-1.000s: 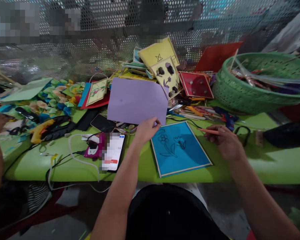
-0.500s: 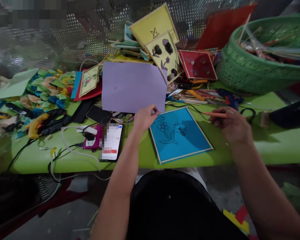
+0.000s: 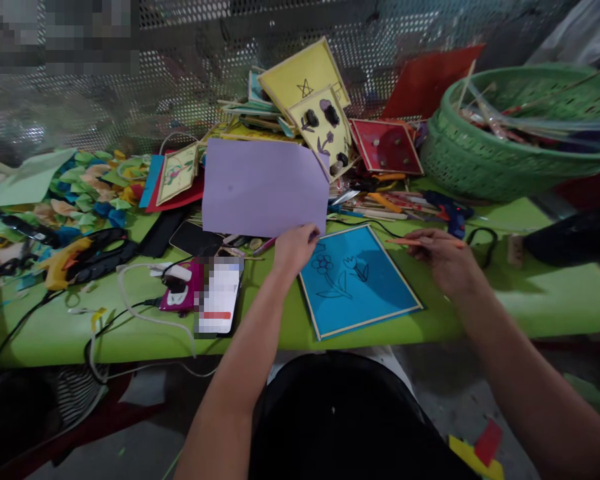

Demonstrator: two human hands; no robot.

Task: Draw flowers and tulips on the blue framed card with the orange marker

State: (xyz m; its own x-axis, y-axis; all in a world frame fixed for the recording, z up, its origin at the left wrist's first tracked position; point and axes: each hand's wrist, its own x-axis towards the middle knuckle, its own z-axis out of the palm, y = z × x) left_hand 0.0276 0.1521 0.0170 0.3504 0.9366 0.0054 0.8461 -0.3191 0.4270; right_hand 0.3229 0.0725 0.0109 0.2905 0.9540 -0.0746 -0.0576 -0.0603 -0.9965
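My left hand [image 3: 293, 248] pinches the near right corner of a lilac paper sheet [image 3: 263, 187], which stands tilted up over the clutter. My right hand [image 3: 443, 260] holds an orange pencil [image 3: 411, 241] pointing left, just right of a blue framed card [image 3: 354, 279] with a flower drawing. The card lies flat on the green table [image 3: 530, 300] between both hands.
A phone [image 3: 219, 298] and a magenta gadget with cables [image 3: 183, 293] lie left of my left arm. Framed cards [image 3: 313, 100] are piled at the back, a green basket of sticks [image 3: 500, 157] at right, paper scraps and a glue gun [image 3: 70, 257] at left.
The view shifted slightly. My left hand keeps the lilac sheet, now a little lower. My right hand with the pencil stays beside the blue card. The person's arm at left has left the view.
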